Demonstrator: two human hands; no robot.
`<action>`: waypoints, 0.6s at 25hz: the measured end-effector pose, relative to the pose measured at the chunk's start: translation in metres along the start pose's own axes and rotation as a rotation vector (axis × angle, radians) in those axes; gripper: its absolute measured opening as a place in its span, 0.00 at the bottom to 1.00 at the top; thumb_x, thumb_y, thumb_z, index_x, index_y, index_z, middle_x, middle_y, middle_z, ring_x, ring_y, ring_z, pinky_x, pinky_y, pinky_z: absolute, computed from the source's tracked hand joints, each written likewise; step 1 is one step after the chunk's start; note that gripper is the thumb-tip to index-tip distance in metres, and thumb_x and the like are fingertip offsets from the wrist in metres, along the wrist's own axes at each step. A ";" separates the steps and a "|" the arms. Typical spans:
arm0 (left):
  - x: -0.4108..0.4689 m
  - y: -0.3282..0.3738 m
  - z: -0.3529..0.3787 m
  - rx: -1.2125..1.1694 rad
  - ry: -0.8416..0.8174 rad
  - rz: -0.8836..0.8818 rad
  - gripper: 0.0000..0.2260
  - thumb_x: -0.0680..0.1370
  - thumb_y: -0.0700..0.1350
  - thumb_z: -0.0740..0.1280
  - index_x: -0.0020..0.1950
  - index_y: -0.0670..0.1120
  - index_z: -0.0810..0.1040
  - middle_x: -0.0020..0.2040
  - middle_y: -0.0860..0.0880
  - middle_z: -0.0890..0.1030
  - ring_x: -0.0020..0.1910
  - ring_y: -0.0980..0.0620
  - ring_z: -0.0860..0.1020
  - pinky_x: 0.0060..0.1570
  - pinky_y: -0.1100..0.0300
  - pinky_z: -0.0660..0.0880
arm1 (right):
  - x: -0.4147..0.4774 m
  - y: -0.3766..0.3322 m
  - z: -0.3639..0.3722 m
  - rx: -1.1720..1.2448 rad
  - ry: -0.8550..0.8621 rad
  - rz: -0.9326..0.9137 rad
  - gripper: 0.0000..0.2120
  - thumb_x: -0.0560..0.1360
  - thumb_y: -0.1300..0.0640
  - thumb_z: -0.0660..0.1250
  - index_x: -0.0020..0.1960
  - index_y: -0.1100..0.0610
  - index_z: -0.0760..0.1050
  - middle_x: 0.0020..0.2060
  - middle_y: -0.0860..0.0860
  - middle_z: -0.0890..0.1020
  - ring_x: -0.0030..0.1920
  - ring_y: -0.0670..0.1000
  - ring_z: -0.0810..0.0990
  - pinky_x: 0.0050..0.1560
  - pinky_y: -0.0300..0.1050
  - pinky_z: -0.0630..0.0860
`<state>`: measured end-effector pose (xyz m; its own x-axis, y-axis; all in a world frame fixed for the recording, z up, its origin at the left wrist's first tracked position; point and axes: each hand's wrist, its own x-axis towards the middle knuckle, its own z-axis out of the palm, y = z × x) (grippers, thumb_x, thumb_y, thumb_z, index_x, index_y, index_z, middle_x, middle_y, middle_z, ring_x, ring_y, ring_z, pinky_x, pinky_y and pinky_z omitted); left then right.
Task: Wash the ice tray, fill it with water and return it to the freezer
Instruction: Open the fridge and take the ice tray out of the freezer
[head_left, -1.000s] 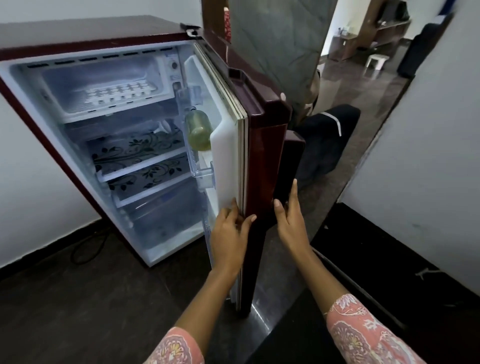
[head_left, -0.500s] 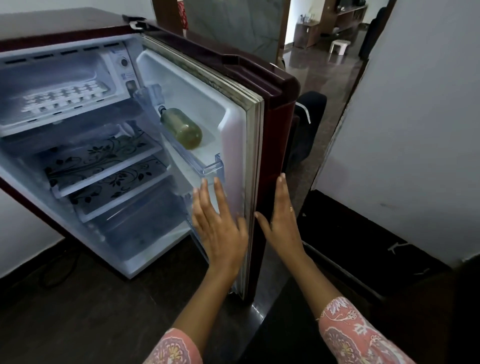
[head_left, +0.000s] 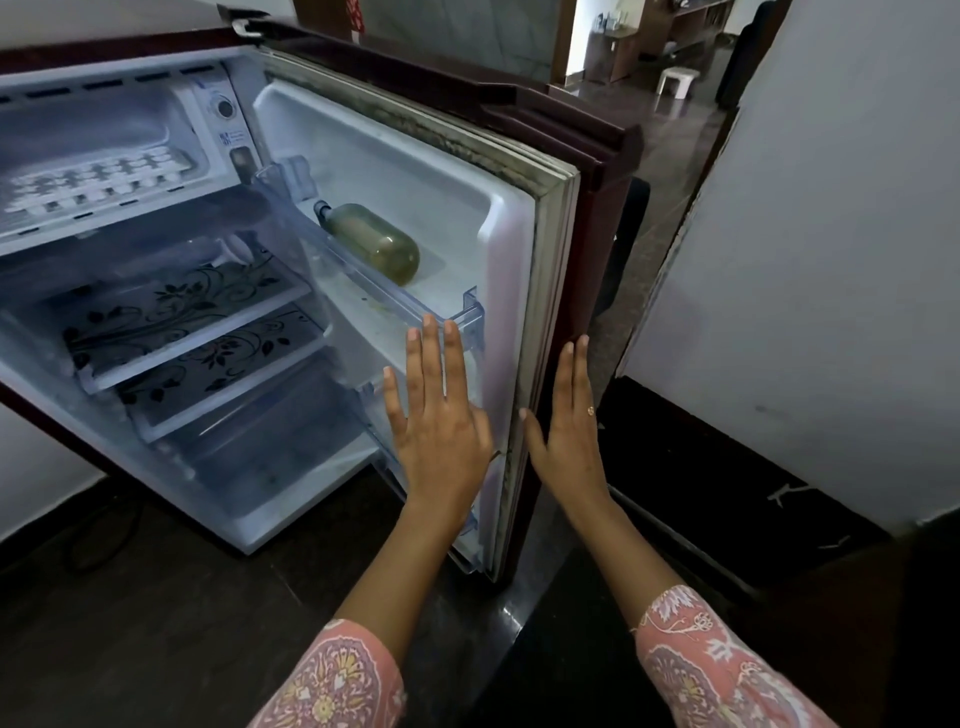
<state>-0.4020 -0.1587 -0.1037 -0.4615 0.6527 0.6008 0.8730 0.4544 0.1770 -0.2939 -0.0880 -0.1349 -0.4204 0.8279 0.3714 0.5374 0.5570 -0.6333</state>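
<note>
Fridge door (head_left: 561, 291) swung further shut since a sec ago. Left hand (head_left: 441, 415) flat, spread, empty; right hand (head_left: 563, 421) flat on door edge. Ice tray (head_left: 98, 182) sits in freezer, looks basically finished.

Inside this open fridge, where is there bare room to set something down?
Both floral shelves look bare, as does the bottom compartment. The freezer compartment is taken by the ice tray; the door rack holds a bottle.
</note>
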 end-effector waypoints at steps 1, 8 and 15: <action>0.001 0.001 0.001 0.005 0.009 0.011 0.38 0.70 0.41 0.61 0.77 0.44 0.48 0.77 0.44 0.54 0.76 0.49 0.51 0.72 0.51 0.38 | 0.002 0.001 -0.002 0.000 -0.001 0.006 0.40 0.77 0.56 0.61 0.73 0.51 0.32 0.73 0.46 0.34 0.76 0.51 0.43 0.73 0.53 0.51; 0.007 0.006 0.003 0.076 0.025 0.077 0.32 0.72 0.41 0.57 0.76 0.45 0.54 0.76 0.45 0.57 0.75 0.49 0.54 0.72 0.50 0.40 | 0.011 0.004 -0.007 -0.015 0.006 0.028 0.39 0.78 0.56 0.60 0.72 0.50 0.31 0.73 0.46 0.34 0.76 0.52 0.44 0.72 0.55 0.51; 0.002 0.001 0.001 0.059 -0.013 0.083 0.38 0.72 0.46 0.62 0.77 0.42 0.46 0.78 0.44 0.49 0.76 0.49 0.48 0.73 0.50 0.41 | 0.006 -0.003 -0.004 -0.080 0.084 0.022 0.38 0.78 0.58 0.59 0.74 0.54 0.35 0.75 0.49 0.38 0.76 0.51 0.44 0.73 0.57 0.48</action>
<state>-0.4019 -0.1559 -0.1032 -0.3904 0.6971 0.6013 0.8977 0.4333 0.0805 -0.2952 -0.0840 -0.1280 -0.3470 0.8409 0.4154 0.6038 0.5392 -0.5872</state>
